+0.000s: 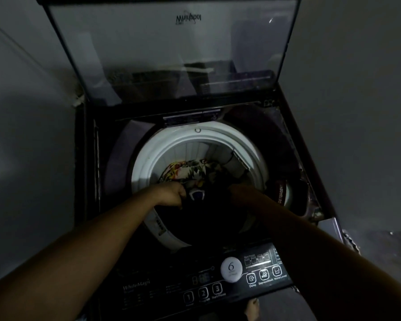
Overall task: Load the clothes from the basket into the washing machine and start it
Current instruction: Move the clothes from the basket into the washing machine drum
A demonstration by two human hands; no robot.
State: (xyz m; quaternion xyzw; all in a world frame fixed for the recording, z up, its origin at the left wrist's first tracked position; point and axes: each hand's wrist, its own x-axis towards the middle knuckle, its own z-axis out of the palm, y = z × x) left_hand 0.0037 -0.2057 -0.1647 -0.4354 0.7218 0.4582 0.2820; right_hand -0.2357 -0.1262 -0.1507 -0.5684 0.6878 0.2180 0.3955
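- Control panel (218,281) nearest, unlit.
- Left hand (170,193) fingers grip a dark garment (208,214) over the drum (148,158).
- Right hand (243,193), shadowed, probably grips too.
- Push it low, clear of the rim.

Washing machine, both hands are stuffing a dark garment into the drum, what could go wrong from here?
1. The dark garment drapes over the drum rim nearest the person; left so, it might snag.
2. Dark fabric beside the floral cloth may bleed colour.
3. The raised lid could drop on the hands.
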